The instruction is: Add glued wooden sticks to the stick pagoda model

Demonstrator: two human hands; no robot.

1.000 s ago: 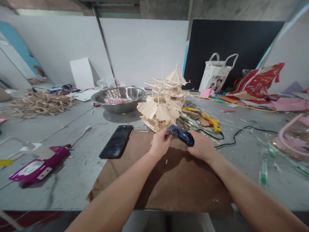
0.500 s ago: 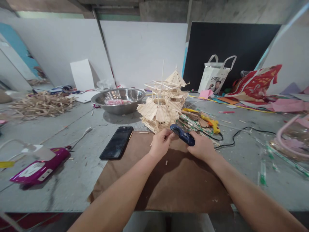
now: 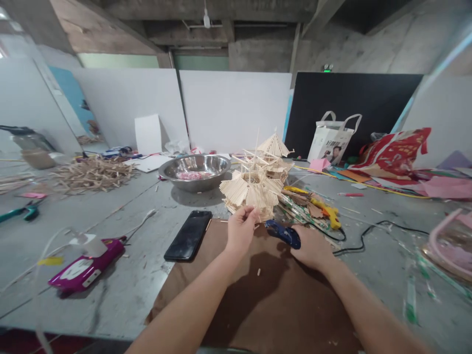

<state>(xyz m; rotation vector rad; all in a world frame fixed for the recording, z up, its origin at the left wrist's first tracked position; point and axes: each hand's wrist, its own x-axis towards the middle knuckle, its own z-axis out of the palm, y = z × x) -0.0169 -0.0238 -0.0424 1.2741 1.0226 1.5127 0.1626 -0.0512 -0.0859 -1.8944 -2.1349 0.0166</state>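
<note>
My left hand (image 3: 241, 226) is pinched closed in front of the wooden-stick model (image 3: 254, 191), a many-sided building with slatted roofs and a pointed tower behind. Whatever sits between those fingertips is too small to make out. In my right hand (image 3: 311, 246) is a dark blue hand tool (image 3: 283, 233), its tip pointing left toward the model's base; its exact kind is unclear. Beneath both hands lies a brown paper sheet (image 3: 280, 305) with a short stick piece (image 3: 258, 272) on it.
A black phone (image 3: 189, 236) lies left of the paper, and a purple power strip (image 3: 88, 265) farther left. Behind are a steel basin (image 3: 195, 184) and a stick pile (image 3: 94, 173). A yellow glue gun (image 3: 332, 214) and its black cable lie to the right.
The view has tilted up. My left hand has moved away from the tool's tip, toward the model. My right hand still grips the blue tool.
</note>
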